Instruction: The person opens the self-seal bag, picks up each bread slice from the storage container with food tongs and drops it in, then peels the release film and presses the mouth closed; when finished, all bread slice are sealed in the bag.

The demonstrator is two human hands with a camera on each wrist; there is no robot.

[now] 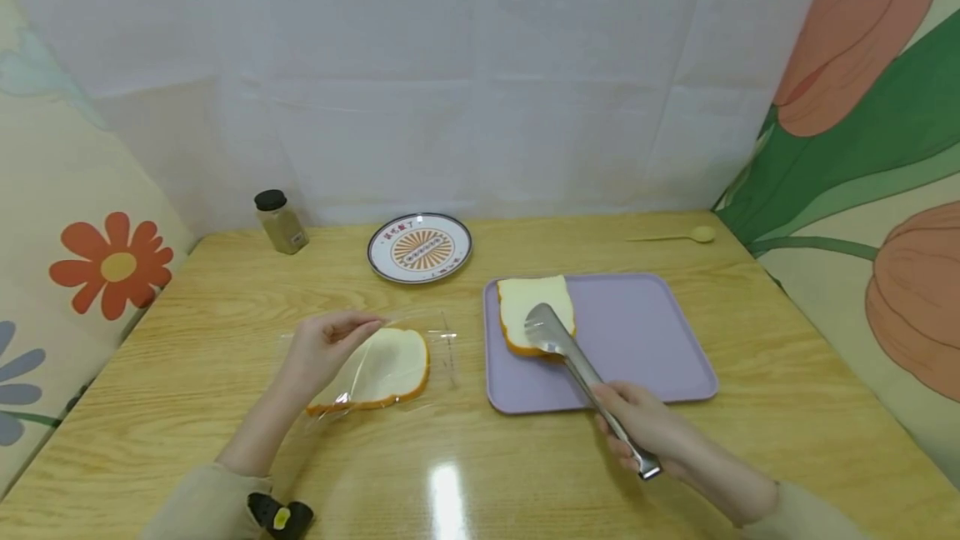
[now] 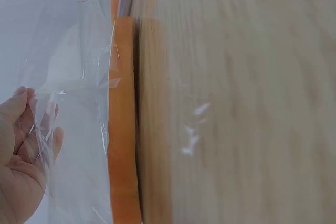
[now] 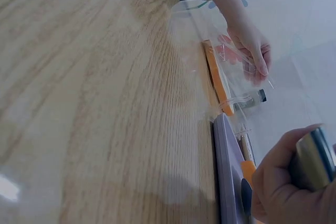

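bench (image 1: 525, 482), front edge cut off. lilac tray (image 1: 645, 340) on it, near rim partly blocked by right hand (image 1: 637, 423). clear film (image 1: 440, 342), outline hard to trace, covers the left slice (image 1: 393, 365), beside the tray; left wrist view gives its orange crust side-on. tray slice (image 1: 521, 298) partly under tongs (image 1: 581, 367), lower tip hidden; right wrist view crops them to the handle end. plate (image 1: 382, 252) behind. right fingers curled round tongs; left hand (image 1: 324, 348) fingers pinch film. jar (image 1: 285, 229), yellow spoon (image 1: 702, 234) at back.
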